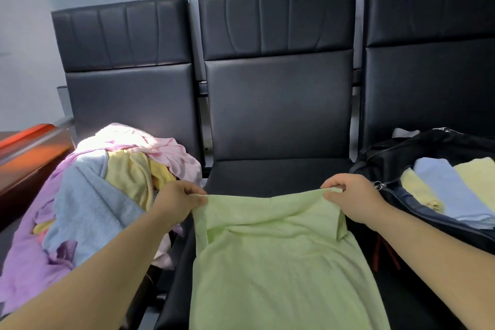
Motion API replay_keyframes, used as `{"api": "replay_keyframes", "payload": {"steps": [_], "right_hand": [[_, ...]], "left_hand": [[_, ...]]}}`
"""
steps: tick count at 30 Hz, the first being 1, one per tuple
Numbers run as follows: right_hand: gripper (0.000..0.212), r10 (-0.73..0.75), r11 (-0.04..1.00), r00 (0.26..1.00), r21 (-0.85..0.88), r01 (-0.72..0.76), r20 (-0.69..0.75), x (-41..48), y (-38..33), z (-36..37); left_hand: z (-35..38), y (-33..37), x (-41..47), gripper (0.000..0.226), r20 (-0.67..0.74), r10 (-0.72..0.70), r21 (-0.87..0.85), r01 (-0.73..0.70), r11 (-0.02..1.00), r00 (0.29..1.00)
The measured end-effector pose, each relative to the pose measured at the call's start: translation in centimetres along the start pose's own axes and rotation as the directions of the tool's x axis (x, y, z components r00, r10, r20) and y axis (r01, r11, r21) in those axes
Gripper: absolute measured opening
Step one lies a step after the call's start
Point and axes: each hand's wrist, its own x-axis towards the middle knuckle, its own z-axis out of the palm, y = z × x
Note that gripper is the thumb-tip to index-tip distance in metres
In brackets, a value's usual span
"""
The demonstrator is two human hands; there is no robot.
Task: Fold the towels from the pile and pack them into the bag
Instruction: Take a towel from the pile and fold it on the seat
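A light green towel [278, 257] lies spread down the middle black seat toward me. My left hand [176, 201] pinches its far left corner and my right hand [353, 199] pinches its far right corner, the far edge lifted slightly between them. On the left seat sits the pile of towels [88, 203], pink, yellow, blue and purple, loosely heaped. On the right seat an open black bag [401, 158] holds folded towels [450, 190], yellow and pale blue, side by side.
Three black padded chairs [278, 104] stand in a row against a pale wall. A brown and orange desk edge [24, 153] lies at the far left. A red strap [380, 252] hangs below the bag.
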Motion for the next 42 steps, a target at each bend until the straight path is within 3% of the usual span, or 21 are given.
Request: {"api": "replay_keyframes", "payload": {"steps": [5, 9, 14, 18, 22, 27, 30, 33, 36, 42], "right_hand": [[0.013, -0.02, 0.998, 0.998, 0.057, 0.024, -0.063, 2.2, -3.2, -3.4], [0.017, -0.077, 0.996, 0.99, 0.025, 0.081, -0.114, 5.2, -7.6, -7.2], [0.015, -0.23, 0.972, 0.93, -0.012, 0.236, -0.286, 7.8, -14.3, -13.1], [0.013, -0.298, 0.948, 0.878, -0.013, 0.317, -0.375, 8.2, -16.2, -16.1], [0.019, -0.32, 0.947, 0.926, -0.064, 0.314, -0.198, 6.2, -14.4, -16.1], [0.017, -0.146, 0.985, 0.972, -0.06, 0.16, 0.184, 2.3, -8.1, -12.8], [0.018, 0.014, 0.998, 0.91, -0.067, 0.015, 0.414, 0.9, -4.1, -9.7], [0.022, 0.131, 0.99, 0.833, -0.111, -0.084, 0.537, 0.1, -1.0, -6.8], [0.023, 0.178, 0.983, 0.805, -0.136, -0.121, 0.566, 0.1, 0.7, -4.8], [0.023, 0.113, 0.975, 0.919, -0.221, -0.029, 0.378, 1.5, 1.4, -3.1]], "left_hand": [[-3.3, 3.7, 1.0, 0.015, -0.018, 0.088, -0.013, -0.088, 0.996, 0.996], [-6.5, 8.9, 2.5, 0.012, -0.152, 0.161, 0.014, -0.161, 0.987, 0.975], [-11.3, 16.6, 4.5, 0.016, -0.353, 0.276, -0.018, -0.301, 0.953, 0.894], [-13.7, 19.7, 4.1, 0.012, -0.411, 0.335, -0.084, -0.401, 0.912, 0.848], [-13.8, 17.4, 2.8, 0.02, -0.25, 0.338, -0.171, -0.385, 0.907, 0.907], [-10.3, 10.0, 0.0, 0.014, 0.117, 0.234, -0.098, -0.224, 0.97, 0.965], [-7.9, 5.8, -1.4, 0.014, 0.381, 0.075, -0.016, -0.075, 0.997, 0.921], [-6.2, 3.2, -2.7, 0.017, 0.535, -0.063, 0.045, 0.045, 0.998, 0.843], [-4.7, 1.5, -2.9, 0.016, 0.528, -0.102, 0.024, 0.105, 0.994, 0.843], [-1.7, -0.2, -0.5, 0.01, 0.293, -0.073, -0.111, 0.109, 0.988, 0.953]]}}
